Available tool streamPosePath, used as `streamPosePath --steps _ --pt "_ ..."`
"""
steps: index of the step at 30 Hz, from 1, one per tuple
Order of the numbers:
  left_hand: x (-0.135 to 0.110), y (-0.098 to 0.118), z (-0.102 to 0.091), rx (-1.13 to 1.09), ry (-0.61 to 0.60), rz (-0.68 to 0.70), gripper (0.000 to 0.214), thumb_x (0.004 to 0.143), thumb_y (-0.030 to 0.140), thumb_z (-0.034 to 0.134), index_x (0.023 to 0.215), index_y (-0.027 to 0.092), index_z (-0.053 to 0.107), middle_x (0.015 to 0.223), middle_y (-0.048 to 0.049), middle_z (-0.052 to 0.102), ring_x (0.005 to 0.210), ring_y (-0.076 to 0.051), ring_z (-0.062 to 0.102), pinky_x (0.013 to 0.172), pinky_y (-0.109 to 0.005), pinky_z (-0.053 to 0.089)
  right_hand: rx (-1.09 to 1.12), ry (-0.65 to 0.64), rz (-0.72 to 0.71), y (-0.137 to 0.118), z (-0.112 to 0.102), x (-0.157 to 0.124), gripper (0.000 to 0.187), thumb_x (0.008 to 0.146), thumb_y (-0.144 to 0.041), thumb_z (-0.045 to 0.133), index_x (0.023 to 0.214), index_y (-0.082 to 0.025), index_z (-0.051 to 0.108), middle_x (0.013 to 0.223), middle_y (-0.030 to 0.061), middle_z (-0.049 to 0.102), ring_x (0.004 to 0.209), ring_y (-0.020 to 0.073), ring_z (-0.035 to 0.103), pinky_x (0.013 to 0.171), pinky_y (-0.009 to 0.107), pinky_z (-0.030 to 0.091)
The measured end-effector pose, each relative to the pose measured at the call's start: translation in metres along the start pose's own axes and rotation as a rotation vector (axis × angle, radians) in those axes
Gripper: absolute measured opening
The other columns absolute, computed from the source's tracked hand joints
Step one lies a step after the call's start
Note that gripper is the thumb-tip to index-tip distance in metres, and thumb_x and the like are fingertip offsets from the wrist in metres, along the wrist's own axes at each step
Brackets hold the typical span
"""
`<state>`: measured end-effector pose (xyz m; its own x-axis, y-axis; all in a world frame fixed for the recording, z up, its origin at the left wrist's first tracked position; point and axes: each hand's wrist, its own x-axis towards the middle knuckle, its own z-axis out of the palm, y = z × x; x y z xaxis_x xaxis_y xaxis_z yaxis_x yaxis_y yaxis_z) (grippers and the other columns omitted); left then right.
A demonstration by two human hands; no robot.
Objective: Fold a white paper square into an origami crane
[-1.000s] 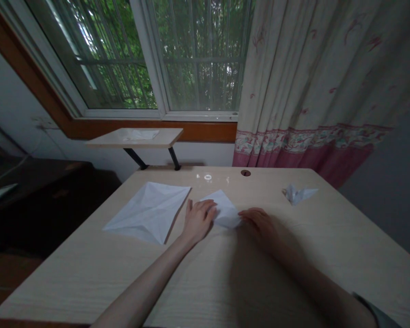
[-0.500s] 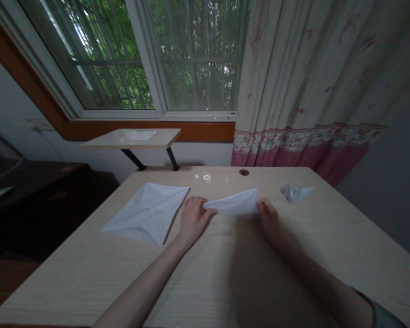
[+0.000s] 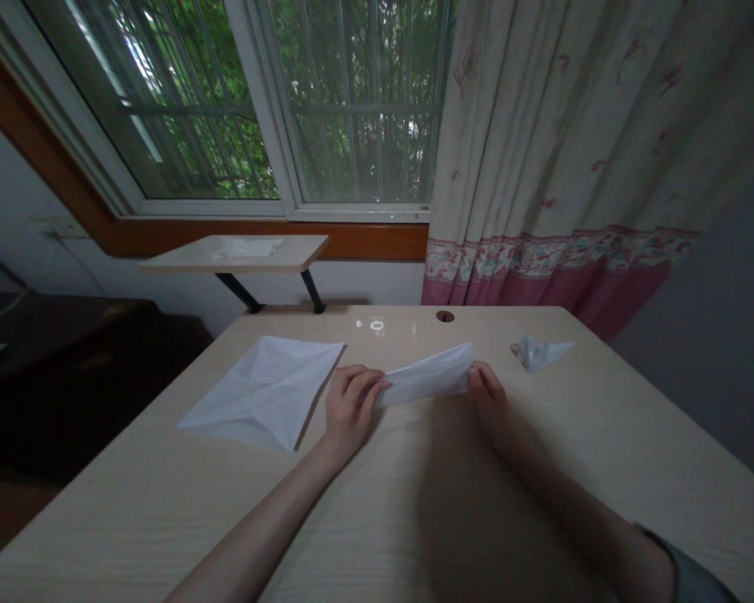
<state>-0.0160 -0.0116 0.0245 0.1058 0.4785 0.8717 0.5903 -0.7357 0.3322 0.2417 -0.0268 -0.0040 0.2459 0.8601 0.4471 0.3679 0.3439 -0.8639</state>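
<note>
A folded piece of white paper (image 3: 428, 376) is held just above the light wooden table (image 3: 377, 502), stretched between both hands. My left hand (image 3: 347, 409) pinches its left tip with fingers curled. My right hand (image 3: 491, 395) grips its right end, fingers closed on the edge. To the left lies a creased square sheet of white paper (image 3: 265, 389), flat on the table, close to my left hand but apart from it.
A small folded white paper figure (image 3: 539, 352) sits at the table's far right. A cable hole (image 3: 444, 316) is near the far edge. Behind stand a small raised shelf (image 3: 235, 254), a barred window and a floral curtain (image 3: 571, 167). A dark cabinet (image 3: 69, 352) is at left.
The folded paper was pressed flat on the table under both hands; it is now lifted and held by its two ends, turned into a long narrow shape.
</note>
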Motion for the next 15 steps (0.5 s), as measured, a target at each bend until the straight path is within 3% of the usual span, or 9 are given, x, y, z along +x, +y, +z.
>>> streamPosePath --steps 3,9,15 --pt "0.001 0.001 0.0 0.004 0.015 0.0 0.009 0.096 0.025 0.06 0.102 0.022 0.067 0.094 -0.004 0.06 0.086 -0.017 0.06 0.077 -0.031 0.054 0.031 0.002 -0.019 0.004 0.001 -0.001 0.03 0.096 -0.046 0.046 0.111 -0.023 0.057 0.098 0.0064 0.064 0.088 0.0218 0.061 0.074 0.033 0.05" --pt "0.0 -0.002 0.001 0.075 -0.047 0.005 0.016 0.096 0.031 0.06 0.106 0.024 0.07 0.105 -0.0069 0.06 0.093 -0.02 0.06 0.079 -0.034 0.054 -0.053 0.035 -0.135 0.014 0.004 -0.002 0.052 0.091 -0.041 0.059 0.137 -0.024 0.044 0.12 0.0116 0.058 0.101 0.0241 0.061 0.087 0.042 0.052" --pt "0.002 0.002 -0.004 0.165 -0.123 0.104 0.019 0.093 0.035 0.064 0.109 0.026 0.07 0.113 -0.0082 0.062 0.1 -0.023 0.059 0.084 -0.037 0.051 -0.193 0.023 -0.511 -0.005 0.0 -0.002 0.041 0.094 -0.027 0.056 0.133 -0.03 0.047 0.125 0.0103 0.054 0.12 0.0283 0.052 0.101 0.051 0.045"
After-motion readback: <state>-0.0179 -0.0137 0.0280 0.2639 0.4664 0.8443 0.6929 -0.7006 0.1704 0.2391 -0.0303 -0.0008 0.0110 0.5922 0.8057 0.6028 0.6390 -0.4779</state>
